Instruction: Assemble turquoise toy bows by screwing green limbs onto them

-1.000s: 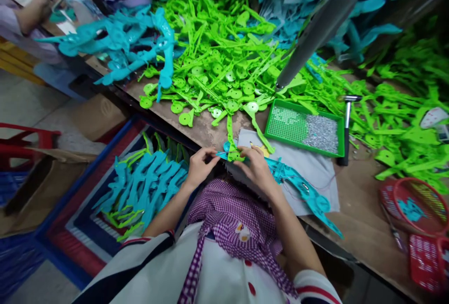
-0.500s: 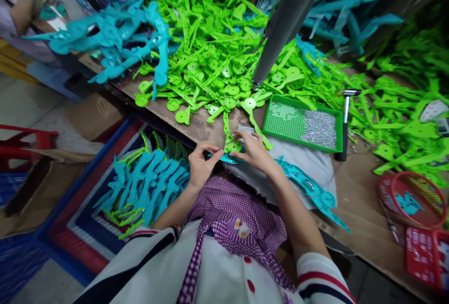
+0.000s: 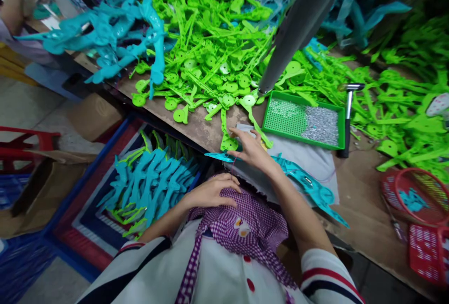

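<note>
A long turquoise plastic part (image 3: 308, 180) lies along the table's near edge on a pale cloth, its narrow tip sticking out to the left. My right hand (image 3: 253, 150) grips it near that end, thumb on the near side and the index finger raised. Just left of those fingers, a lime-green plastic lever with a round disc (image 3: 229, 144) lies against the turquoise part. My left hand (image 3: 213, 192) is lower, over the purple checked apron (image 3: 242, 208), its fingers stretched and apart from the thumb. A thin dark thread hangs close to its fingertips.
Lime-green levers (image 3: 210, 61) heap across the table. A green tray (image 3: 280, 133) of small metal pins sits beside a hammer (image 3: 347, 119). A grey post (image 3: 298, 32) leans over the heap. Red baskets (image 3: 424, 252) stand right; a blue crate (image 3: 66, 229) holds turquoise parts. Another person's hand shows top left.
My left hand has let go of the turquoise part's left end and dropped down over the apron, its fingers opening. The right hand stays at the part.
</note>
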Demonstrator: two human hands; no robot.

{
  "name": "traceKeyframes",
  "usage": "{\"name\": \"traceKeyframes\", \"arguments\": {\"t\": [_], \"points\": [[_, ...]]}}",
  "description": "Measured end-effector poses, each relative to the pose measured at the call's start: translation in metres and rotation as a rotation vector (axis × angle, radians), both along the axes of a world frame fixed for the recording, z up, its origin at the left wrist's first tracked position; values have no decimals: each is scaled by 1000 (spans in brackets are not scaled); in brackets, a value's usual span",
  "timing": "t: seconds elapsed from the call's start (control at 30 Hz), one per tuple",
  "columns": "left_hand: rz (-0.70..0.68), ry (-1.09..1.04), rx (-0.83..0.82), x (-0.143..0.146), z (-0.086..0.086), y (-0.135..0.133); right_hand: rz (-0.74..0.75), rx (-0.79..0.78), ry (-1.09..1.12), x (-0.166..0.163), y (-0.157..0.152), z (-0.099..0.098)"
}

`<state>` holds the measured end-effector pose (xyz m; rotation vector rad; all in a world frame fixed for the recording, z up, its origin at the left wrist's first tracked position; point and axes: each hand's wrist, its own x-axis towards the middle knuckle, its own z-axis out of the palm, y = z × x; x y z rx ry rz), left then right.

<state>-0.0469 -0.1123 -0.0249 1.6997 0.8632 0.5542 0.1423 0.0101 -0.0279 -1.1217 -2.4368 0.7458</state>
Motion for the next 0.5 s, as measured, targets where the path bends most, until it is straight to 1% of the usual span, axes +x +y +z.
{"name": "traceKeyframes", "arguments": {"t": [0.13,0.2,0.33,0.43,0.5], "points": [[238,-49,-77,-1,-20,7,19,2,-15,-5,-3,8],[302,-77,-113,-1,-26,11,26,-18,-9,-7,-3,9],[315,-97,-155,-1,-30,10,22,-55,-12,-9,-1,3],[306,-92,-146,1,-30,8,32,-88,-51,-11,-1,-1],[299,-68,-118,2,-31,7,33,-80,-82,-11,-3,1]]}}
